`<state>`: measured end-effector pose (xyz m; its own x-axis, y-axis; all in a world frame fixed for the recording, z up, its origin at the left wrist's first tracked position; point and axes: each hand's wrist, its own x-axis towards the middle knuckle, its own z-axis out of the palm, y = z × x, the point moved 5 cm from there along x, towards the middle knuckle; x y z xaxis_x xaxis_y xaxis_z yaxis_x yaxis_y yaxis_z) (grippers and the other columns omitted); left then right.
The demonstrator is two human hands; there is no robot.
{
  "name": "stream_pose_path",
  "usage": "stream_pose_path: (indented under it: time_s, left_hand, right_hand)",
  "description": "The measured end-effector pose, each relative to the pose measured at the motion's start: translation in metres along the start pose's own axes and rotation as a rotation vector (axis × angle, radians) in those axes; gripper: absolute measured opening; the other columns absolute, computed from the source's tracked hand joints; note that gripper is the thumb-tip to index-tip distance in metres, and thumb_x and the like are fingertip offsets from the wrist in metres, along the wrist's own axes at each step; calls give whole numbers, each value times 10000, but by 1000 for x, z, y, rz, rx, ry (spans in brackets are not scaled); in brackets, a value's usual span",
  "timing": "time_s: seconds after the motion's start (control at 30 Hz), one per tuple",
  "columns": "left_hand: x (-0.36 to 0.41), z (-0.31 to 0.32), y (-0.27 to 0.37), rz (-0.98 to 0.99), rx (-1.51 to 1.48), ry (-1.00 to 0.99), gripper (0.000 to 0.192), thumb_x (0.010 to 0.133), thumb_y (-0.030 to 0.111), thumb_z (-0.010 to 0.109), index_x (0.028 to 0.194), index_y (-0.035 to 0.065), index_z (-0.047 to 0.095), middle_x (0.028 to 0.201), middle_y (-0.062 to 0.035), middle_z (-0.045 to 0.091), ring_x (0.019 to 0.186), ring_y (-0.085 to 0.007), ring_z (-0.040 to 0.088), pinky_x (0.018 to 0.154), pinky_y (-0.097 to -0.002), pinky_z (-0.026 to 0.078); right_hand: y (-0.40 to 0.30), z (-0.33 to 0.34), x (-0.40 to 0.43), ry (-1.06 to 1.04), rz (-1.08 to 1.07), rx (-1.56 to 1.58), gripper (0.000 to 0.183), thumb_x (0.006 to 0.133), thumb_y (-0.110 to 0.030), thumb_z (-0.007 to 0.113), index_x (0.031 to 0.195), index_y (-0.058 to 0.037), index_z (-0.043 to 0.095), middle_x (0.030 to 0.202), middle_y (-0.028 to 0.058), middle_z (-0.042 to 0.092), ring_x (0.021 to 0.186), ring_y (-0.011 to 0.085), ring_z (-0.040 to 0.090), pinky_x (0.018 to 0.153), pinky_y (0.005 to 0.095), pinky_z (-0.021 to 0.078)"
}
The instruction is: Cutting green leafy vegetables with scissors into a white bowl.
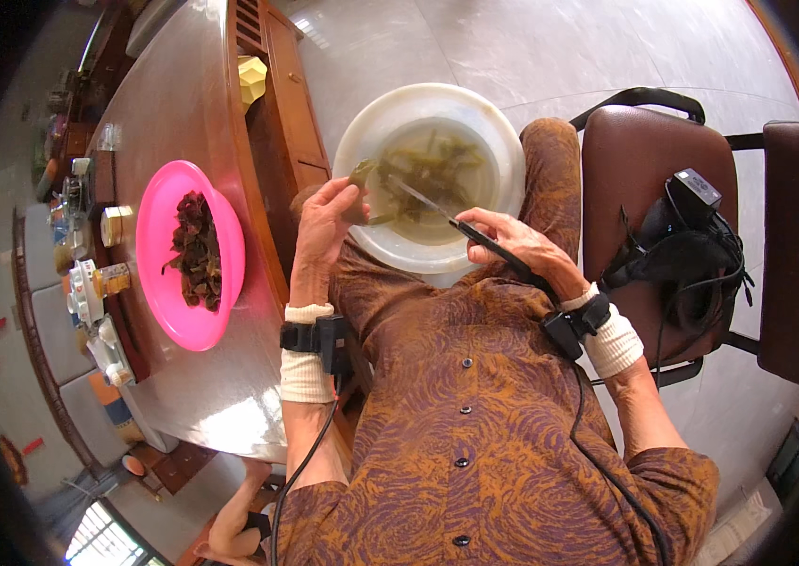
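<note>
My left hand (329, 216) pinches a limp green strip of leaf or seaweed (360, 173) at the near-left rim of a whitish plastic basin (371, 117). Cloudy water fills the basin's middle, with more green-brown strips (435, 166) soaking in it. A black-handled cutting tool (488, 242) is in my right hand (520, 244). Its slim metal blade points over the water towards my left hand; whether it is a knife or scissors I cannot tell. To my left, a pink plastic bowl (148, 283) on the table holds dark brown cut pieces (196, 255).
The wooden table (187, 382) runs along my left, with jars and containers (92, 290) at its far side. A brown padded chair (654, 152) on my right bears black cabled gear (682, 240). Another person's bare leg (237, 509) shows at lower left.
</note>
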<state>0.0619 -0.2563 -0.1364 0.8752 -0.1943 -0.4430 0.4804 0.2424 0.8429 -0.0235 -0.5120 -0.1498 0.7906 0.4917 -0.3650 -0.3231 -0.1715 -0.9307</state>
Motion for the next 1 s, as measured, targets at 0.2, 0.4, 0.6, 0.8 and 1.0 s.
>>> stream_pose_path:
  time_s: [0.2,0.4,0.6,0.8,1.0]
  left_hand:
    - [0,2,1,-10,23,-61,136,912,59,568,1024,-10,602,888,-75,650,772,-183,630,704,-333,541]
    - [-3,21,6,121,-45,-197,75,873,19,548,922,-27,580,1276,-154,525,908,-253,648,702,-373,556]
    - [-4,29,5,166,-206,-359,62,798,3,544,845,-29,570,1416,-189,393,962,-308,631,718,-394,561]
    - [-1,30,-1,149,-213,-438,66,807,28,555,858,-13,563,1323,-247,469,962,-326,628,774,-395,549]
    - [-1,31,-4,164,-188,-389,59,840,42,557,882,1,559,1168,-230,567,973,-312,628,832,-395,536]
  right_hand:
    - [2,13,13,-75,24,84,689,745,-476,684,1254,-52,493,834,39,554,753,133,491,674,277,396]
    - [-21,18,19,-80,-1,82,662,747,-425,724,1254,-63,498,802,29,542,731,135,480,655,276,385]
    - [-29,19,18,-16,-127,-8,640,742,-448,743,1208,-56,544,679,11,504,628,143,472,568,306,372]
    - [-28,22,19,-17,-119,6,640,740,-433,749,1213,-56,541,677,16,510,635,140,477,561,309,370]
    - [-25,23,20,-21,-126,56,657,746,-459,725,1223,-51,532,669,22,521,602,127,471,538,296,359]
